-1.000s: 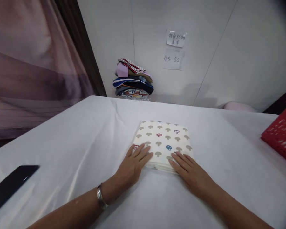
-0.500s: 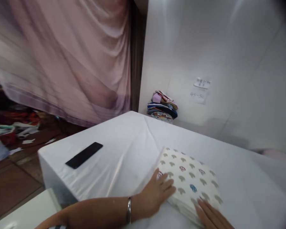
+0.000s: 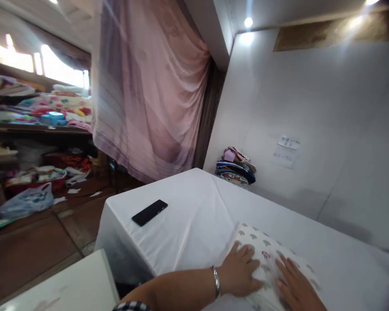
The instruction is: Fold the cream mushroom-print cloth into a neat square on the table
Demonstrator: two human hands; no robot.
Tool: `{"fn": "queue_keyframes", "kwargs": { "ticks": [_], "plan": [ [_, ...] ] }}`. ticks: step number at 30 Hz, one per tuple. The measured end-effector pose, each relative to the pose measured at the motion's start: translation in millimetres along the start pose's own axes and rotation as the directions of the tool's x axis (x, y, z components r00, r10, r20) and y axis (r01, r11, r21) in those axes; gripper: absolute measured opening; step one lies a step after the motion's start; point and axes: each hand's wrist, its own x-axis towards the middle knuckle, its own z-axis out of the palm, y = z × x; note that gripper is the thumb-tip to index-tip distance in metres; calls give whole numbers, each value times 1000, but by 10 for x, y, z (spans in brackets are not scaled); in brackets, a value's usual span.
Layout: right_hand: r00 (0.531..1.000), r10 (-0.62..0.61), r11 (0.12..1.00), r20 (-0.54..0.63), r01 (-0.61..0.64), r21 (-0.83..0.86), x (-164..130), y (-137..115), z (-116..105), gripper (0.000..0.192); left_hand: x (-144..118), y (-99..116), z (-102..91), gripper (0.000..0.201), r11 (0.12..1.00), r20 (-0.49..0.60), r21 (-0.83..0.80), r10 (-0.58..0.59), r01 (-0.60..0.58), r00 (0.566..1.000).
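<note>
A folded white cloth printed with small grey motifs and a red one lies on the white-covered table. My left hand, with a silver bangle at the wrist, rests on its left part, fingers spread. On the right part of the cloth lies my right hand, fingers stretched out and slightly blurred. Both palms face down, and neither hand grips anything. Between and under the hands some of the cloth is hidden, and its near edge runs toward the bottom of the view.
A black phone lies near the table's left edge. Beyond the far edge is a stack of folded fabrics by the wall. A pink curtain hangs behind. At lower left is a pale surface; bags and cloth piles lie farther left.
The view has tilted up and turned left. My right hand has moved farther onto the cloth, closer to the left hand. My left hand now lies more fully on it.
</note>
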Motion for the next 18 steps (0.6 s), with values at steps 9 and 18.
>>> {"fn": "queue_keyframes", "kwargs": {
  "ticks": [9,18],
  "plan": [
    [932,237,969,275,-245,-4,39,-535,-486,52,120,-99,-30,53,1000,109,-27,-12,15,994],
    [876,461,885,145,-442,-143,393,-131,-456,56,738,-339,-76,57,971,115,-22,-234,238,965]
  ]
}}
